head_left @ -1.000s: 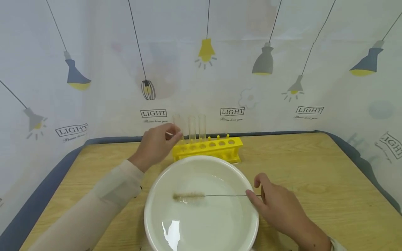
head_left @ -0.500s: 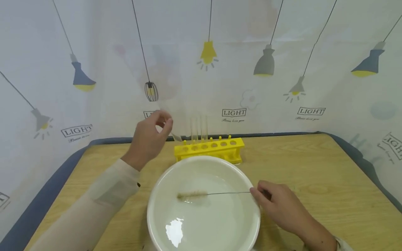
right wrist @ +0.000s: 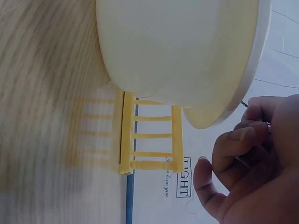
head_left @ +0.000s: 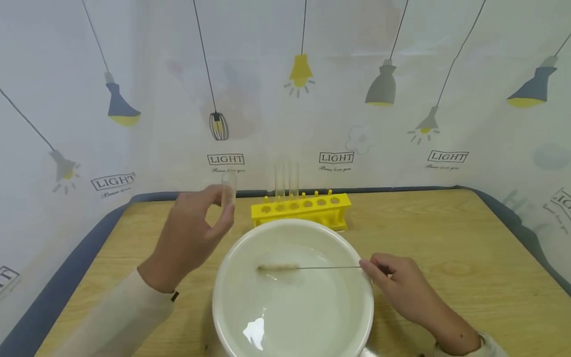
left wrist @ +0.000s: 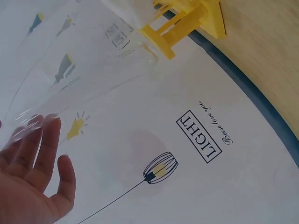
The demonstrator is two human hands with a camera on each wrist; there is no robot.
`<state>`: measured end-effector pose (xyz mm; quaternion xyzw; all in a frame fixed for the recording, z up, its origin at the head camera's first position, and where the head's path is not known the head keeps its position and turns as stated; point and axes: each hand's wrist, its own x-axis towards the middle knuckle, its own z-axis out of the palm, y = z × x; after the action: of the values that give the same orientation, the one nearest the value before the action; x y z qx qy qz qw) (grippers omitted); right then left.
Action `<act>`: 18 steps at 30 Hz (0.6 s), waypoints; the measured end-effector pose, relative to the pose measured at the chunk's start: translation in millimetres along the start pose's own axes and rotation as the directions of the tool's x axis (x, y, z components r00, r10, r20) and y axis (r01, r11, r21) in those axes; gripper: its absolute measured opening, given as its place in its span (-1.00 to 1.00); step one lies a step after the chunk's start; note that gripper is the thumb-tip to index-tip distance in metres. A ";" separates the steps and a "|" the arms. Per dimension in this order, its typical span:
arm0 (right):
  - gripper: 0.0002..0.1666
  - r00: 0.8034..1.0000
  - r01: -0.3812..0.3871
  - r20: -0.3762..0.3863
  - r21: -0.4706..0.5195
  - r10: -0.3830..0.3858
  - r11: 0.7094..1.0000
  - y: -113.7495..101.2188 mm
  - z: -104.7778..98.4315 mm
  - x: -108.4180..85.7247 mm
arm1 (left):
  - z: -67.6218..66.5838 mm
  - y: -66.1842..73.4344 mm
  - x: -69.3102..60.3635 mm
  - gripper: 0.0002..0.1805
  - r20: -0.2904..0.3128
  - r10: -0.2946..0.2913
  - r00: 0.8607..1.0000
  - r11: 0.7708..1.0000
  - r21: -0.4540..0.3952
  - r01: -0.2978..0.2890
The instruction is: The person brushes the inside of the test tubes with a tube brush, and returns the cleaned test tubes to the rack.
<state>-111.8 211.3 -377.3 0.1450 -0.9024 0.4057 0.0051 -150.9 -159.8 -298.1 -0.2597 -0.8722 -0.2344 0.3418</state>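
Observation:
My left hand pinches a clear test tube between thumb and fingers, above the table and left of the rack. The tube stands nearly upright; in the left wrist view its clear glass shows faintly at the fingertips. By its thin wire handle, my right hand grips a test tube brush at the right rim of a white basin. The bristle end lies in the basin's water. In the right wrist view, the basin wall hides the bristles, and the fingers are curled.
Behind the basin stands a yellow test tube rack with two clear test tubes upright in its left half. Wooden tabletop extends to both sides. A patterned cloth rises at the back edge.
The left hand has lifted the test tube out of the rack's left end and brought it left and nearer. The right hand's fingers have closed further round the brush handle; the bristles stay in the water.

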 end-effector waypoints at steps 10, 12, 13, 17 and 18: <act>-0.51 0.999 0.012 -0.045 0.068 -0.009 0.998 10.7 -1.3 0.6 | 8.5 10.8 -44.6 -0.60 0.069 0.083 0.994 0.992 0.090 -0.089; -0.46 0.999 0.009 -0.039 0.097 -0.005 0.995 12.1 -1.8 1.4 | 9.8 11.7 -53.4 -0.59 0.101 0.054 0.993 0.993 0.101 -0.064; -0.45 0.999 0.006 -0.040 0.111 -0.002 0.994 12.8 -2.2 2.1 | 10.5 11.8 -57.9 -0.60 0.119 0.046 0.992 0.992 0.113 -0.060; -0.41 0.999 0.000 -0.053 0.182 0.010 0.983 17.1 -4.9 3.9 | 17.0 10.8 -73.4 -0.65 0.160 0.061 0.985 0.983 0.163 -0.087; -0.40 0.998 0.003 -0.061 0.204 0.010 0.979 18.3 -5.8 4.1 | 18.7 10.6 -75.7 -0.66 0.171 0.070 0.983 0.979 0.176 -0.100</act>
<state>-121.2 226.0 -386.3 0.1307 -0.8557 0.5004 0.0172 -105.5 -162.9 -362.3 -0.2827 -0.9033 -0.1159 0.3012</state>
